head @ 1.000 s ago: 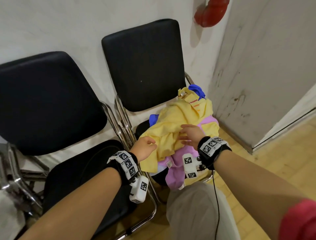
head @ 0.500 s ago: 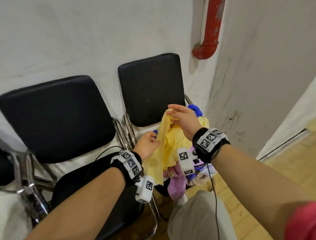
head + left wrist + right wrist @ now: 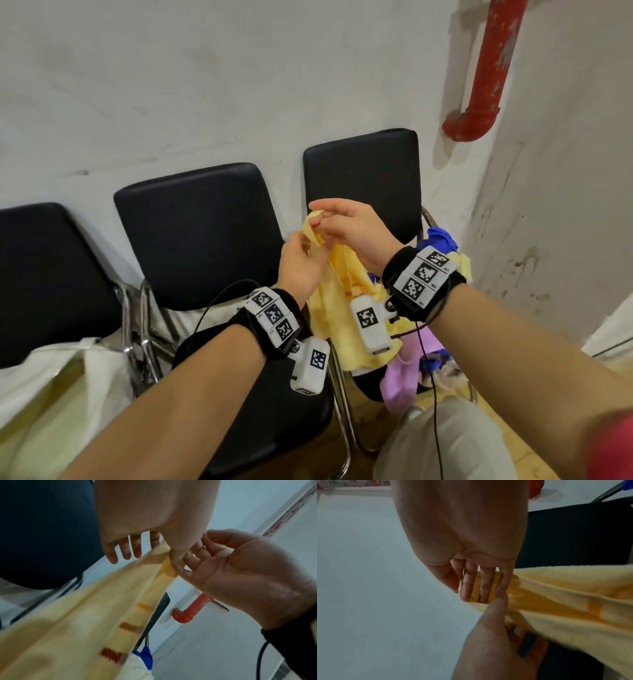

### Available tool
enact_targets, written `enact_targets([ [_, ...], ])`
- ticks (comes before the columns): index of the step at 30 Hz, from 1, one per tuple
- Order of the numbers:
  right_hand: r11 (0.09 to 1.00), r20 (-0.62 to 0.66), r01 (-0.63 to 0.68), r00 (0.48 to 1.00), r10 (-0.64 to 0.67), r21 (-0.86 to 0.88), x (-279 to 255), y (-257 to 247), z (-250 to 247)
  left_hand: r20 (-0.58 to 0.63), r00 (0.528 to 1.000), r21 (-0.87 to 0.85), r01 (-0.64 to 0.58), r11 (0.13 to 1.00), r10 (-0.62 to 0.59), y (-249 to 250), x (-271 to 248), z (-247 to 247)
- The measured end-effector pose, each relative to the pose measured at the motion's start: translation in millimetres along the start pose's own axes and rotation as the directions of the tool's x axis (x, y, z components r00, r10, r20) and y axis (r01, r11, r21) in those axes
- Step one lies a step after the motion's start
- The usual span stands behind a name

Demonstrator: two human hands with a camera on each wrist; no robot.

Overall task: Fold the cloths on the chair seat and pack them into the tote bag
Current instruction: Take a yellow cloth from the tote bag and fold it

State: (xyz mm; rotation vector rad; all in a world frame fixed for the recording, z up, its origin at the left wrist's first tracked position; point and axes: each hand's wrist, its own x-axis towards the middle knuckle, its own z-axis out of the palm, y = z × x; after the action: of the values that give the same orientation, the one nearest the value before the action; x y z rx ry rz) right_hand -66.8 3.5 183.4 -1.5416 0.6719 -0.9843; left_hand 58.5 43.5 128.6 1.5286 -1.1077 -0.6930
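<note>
The right hand [image 3: 356, 233] and left hand [image 3: 301, 263] both pinch one corner of the yellow cloth [image 3: 346, 308], lifted above the chair seat [image 3: 373, 383]. Its trailing end may drag the purple cloth [image 3: 400, 380] off the seat's front edge.

A plain waiting or utility corner of a building is suggested. Three black padded chairs [image 3: 195, 233] with chrome frames are lined against a scuffed white wall [image 3: 171, 85]. A red pipe [image 3: 486, 72] is fixed to the wall above the rightmost chair, and wood flooring is seen beneath.
</note>
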Motion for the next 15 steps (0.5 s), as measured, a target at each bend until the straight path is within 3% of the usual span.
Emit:
enact_targets([
  [3,1.0,0.058,0.016,0.998,-0.015,-0.025,0.7,4.0,19.7,-0.066,0.996,0.06,-0.053,0.997,0.057,0.0,0.1,-24.2],
  [7,0.974,0.036,0.076,0.997,-0.07,-0.212,3.1,13.9,35.8,0.008,0.999,0.177,-0.032,0.984,0.032,-1.9,1.6,-52.1],
  [11,0.941,0.041,0.103,0.995,-0.094,-0.322,7.4,23.1,45.9,0.102,0.989,0.232,0.084,0.969,-0.11,6.0,0.2,-74.8],
  [15,0.884,0.095,0.145,0.989,-0.115,-0.445,8.3,25.7,58.9,0.117,0.953,0.25,0.243,0.937,-0.278,23.6,0.1,-93.3],
])
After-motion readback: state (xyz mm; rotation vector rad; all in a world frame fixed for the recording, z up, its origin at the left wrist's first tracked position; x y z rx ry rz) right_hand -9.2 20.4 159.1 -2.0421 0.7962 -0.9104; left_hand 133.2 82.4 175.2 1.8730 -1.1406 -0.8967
